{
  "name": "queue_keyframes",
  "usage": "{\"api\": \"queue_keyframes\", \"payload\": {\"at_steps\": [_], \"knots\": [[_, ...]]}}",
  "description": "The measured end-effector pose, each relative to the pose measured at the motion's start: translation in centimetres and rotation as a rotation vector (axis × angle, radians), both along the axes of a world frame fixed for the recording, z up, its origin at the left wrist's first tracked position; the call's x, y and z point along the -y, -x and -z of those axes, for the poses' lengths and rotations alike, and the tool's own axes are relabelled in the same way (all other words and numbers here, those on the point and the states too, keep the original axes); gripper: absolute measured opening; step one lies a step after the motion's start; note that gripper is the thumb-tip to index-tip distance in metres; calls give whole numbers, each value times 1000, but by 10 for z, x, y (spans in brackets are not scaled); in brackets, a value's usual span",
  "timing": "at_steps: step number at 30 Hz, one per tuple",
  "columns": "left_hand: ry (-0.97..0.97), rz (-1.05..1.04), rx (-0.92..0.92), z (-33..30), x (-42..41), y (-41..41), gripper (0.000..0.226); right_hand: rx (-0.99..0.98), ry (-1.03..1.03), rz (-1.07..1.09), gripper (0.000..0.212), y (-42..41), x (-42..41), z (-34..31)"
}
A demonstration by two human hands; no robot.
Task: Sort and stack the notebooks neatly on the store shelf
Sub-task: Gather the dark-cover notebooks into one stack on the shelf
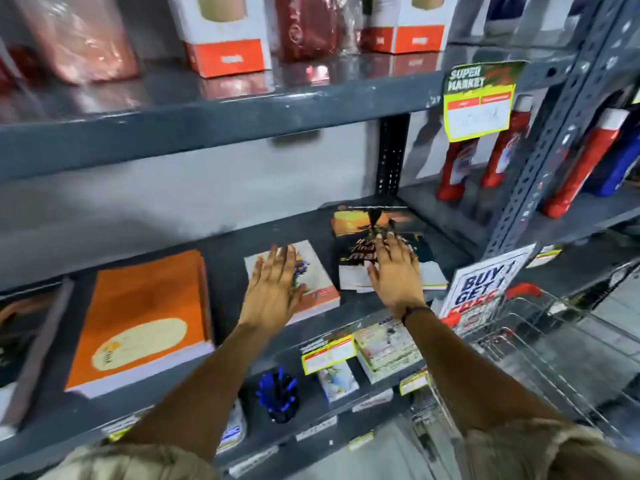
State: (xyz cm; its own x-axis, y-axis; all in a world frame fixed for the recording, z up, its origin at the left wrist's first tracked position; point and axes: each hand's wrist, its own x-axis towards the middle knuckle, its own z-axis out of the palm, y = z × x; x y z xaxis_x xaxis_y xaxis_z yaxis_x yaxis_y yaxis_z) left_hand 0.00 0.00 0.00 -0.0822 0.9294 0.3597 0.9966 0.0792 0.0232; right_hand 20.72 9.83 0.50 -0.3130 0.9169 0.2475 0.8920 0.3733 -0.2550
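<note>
On the dark middle shelf (228, 258) lie three piles of notebooks. A thick orange stack (145, 317) sits at the left. A white notebook with a flower print (318, 271) lies in the middle, and my left hand (273, 285) hovers flat over it, fingers spread, holding nothing. At the right lies a dark notebook with a sunset cover (367, 223) on top of others. My right hand (394, 268) rests open on its near part, fingers pointing into the shelf.
The upper shelf (207, 116) carries boxed and wrapped goods close above my hands. Red bottles (453, 168) stand at the right behind a perforated post (554, 133). A wire cart (540, 341) is at the lower right. A blue pen cup (278, 396) stands on the shelf below.
</note>
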Motion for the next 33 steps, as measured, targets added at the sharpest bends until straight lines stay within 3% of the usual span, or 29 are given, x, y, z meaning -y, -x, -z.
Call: {"api": "queue_keyframes", "payload": {"at_steps": [2, 5, 10, 15, 17, 20, 24, 28, 31, 33], "knots": [[152, -13, 207, 1, -33, -23, 61, 0, 181, 142, 58, -14, -29, 2], [210, -109, 310, -8, -72, -55, 40, 28, 375, 266, 62, -30, -63, 9], [320, -256, 346, -11, -114, -78, 41, 54, 413, 334, 80, -34, -83, 5], [371, -350, 439, -16, -138, -85, 52, 264, 342, 343, 90, -39, -91, -5], [378, -333, 581, -20, -148, -84, 56, 279, 337, 377, 96, -43, -95, -7], [282, -254, 949, -24, -157, -85, 52, 226, 316, 433, 102, -42, -98, -10], [144, -206, 1218, -26, -153, -83, 25, 92, 382, 475, 104, -41, -99, -8], [37, -241, 1560, -23, -134, -68, 20, -56, 334, 509, 106, -33, -89, -24], [-40, -299, 1742, -25, -109, -47, 20, -157, 238, 459, 92, -5, -73, -42], [-122, -299, 1735, -27, -85, -17, 14, -376, 295, 376, 62, 21, -61, -52]]}}
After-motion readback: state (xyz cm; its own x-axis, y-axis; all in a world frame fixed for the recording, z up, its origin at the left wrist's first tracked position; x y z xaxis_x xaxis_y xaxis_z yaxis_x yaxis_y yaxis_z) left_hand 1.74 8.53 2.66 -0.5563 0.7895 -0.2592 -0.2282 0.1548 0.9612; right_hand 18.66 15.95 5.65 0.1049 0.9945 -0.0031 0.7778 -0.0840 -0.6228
